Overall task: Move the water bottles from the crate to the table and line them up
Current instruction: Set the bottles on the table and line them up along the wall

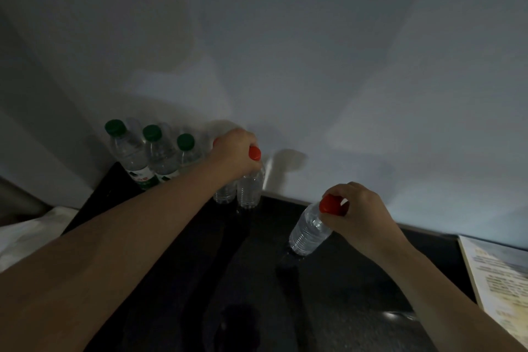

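green-capped bottles (161, 156): three upright | end bottle (251, 186): red-capped, upright | lone bottle (308, 233): tilted

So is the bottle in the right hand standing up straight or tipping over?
Tipping. The right hand pinches its red cap, and the bottle leans, its base down and left of the cap.

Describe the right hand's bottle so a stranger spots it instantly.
On the dark tabletop against the pale wall, a row of clear plastic bottles stands far left. Right of that row is the red-capped clear plastic bottle: the only one apart from the others, its cap held by the right hand.
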A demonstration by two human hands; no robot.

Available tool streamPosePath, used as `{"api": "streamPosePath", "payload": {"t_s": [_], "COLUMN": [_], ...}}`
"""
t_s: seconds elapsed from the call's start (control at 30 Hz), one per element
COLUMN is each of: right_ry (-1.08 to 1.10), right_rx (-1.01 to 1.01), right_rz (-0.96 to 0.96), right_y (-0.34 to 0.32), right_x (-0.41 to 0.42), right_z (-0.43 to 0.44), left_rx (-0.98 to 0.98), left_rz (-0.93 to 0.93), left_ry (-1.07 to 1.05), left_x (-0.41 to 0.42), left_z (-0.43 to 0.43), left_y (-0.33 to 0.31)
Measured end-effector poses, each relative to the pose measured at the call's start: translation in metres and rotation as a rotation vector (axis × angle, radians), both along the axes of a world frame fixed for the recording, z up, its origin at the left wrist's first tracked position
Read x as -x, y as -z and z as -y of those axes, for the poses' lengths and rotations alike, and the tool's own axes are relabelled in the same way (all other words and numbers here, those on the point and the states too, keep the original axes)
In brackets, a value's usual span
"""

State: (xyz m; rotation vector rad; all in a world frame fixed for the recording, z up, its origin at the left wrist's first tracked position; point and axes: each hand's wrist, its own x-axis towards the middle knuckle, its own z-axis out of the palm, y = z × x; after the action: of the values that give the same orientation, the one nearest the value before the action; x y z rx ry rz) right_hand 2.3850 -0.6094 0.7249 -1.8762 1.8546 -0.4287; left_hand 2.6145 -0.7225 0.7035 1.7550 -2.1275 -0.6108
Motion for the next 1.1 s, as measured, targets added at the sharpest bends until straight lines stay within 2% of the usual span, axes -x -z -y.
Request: {"api": "streamPosePath", "payload": {"t_s": [0.17, 0.63, 1.1], "right_ry": [-0.022, -0.023, -0.018], "right_rx": [0.017, 0.07, 0.081], "right_rz": [-0.003, 0.021, 0.013], "right_y": [0.002, 0.01, 0.026], "right_x": [-0.013, -0.055, -0.064], "right_z": [0.019, 0.078, 0.086], "left_rx": [-0.014, -0.049, -0.031], "left_rz": [0.037, -0.009, -0.036], "left_ry": [0.021, 0.028, 0.034], "left_x": [0.003, 0.007, 0.006], "left_z": [0.005, 0.009, 0.007], "left_y": [0.001, 0.004, 0.007]}}
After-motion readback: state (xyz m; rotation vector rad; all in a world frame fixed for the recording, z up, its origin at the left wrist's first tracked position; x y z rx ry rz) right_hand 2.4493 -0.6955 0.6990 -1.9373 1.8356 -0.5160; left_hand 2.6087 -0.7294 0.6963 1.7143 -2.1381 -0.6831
